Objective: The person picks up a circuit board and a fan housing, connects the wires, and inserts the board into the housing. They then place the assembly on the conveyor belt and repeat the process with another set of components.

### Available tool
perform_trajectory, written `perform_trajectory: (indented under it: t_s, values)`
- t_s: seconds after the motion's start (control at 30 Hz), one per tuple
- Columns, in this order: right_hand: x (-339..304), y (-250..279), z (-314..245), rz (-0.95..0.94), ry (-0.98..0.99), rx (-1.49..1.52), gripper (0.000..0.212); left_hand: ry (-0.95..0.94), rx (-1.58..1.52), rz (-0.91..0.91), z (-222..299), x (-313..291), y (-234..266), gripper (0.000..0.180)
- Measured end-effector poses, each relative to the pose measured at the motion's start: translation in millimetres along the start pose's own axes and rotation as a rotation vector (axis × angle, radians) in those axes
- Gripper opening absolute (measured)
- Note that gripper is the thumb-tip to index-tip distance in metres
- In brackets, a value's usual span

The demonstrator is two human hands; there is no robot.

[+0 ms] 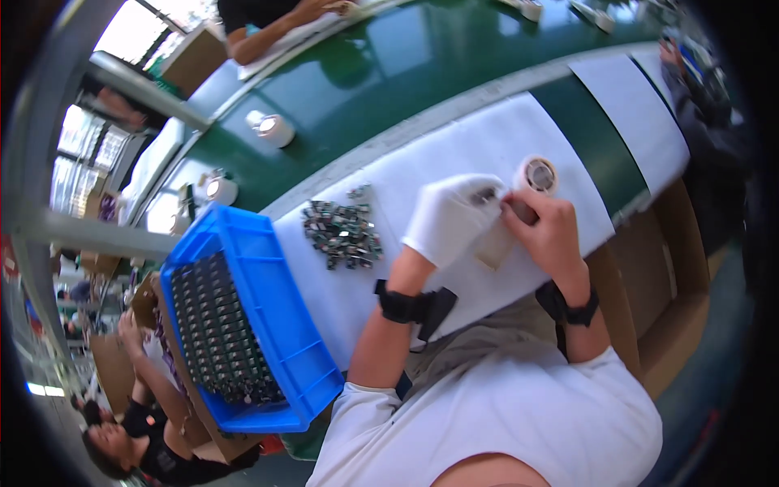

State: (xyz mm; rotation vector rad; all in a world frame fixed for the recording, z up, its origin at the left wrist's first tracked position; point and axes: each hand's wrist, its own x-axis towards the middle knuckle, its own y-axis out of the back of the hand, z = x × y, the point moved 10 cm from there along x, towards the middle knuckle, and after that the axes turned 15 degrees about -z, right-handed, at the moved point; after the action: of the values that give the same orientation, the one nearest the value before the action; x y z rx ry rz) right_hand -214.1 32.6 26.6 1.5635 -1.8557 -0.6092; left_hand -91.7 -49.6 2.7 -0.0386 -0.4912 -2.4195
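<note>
Seemingly pinching a dark piece (484,195) in the gloved left hand (450,217), at the side facing the bare right hand (553,233); too blurred to tell its long axis. With right thumb and forefinger nearly together, cannot tell on what. Just beyond the right hand, nearer to it than to the left: tape roll (539,175). Left of both, on the desk (588,134): heaped boards (342,231).

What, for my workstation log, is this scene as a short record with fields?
Left hand: white-gloved, close to the right hand
Right hand: bare
Between hands: too blurred to tell
Tape roll: on the white sheet, just beyond the right hand
Loose circuit boards: piled on the sheet, left of both hands
Blue plastic crate: left of the pile, holding rowed boards
</note>
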Motion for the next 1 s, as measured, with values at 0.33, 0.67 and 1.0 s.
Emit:
perform_trajectory:
  t_s: [0.33, 0.67, 1.0]
  values:
    - [-12, -1, 27, 0.003, -0.117, 0.26, 0.016, 0.221, -0.275, -0.225, -19, -2, -10, 0.039]
    - [-17, 2, 30, 0.051, -0.097, 0.276, 0.015, 0.399, -0.342, -0.177, -33, -3, -20, 0.033]
    - [-18, 1, 31, 0.091, -0.09, 0.255, 0.013, 0.367, -0.374, -0.182, -32, -3, -21, 0.026]
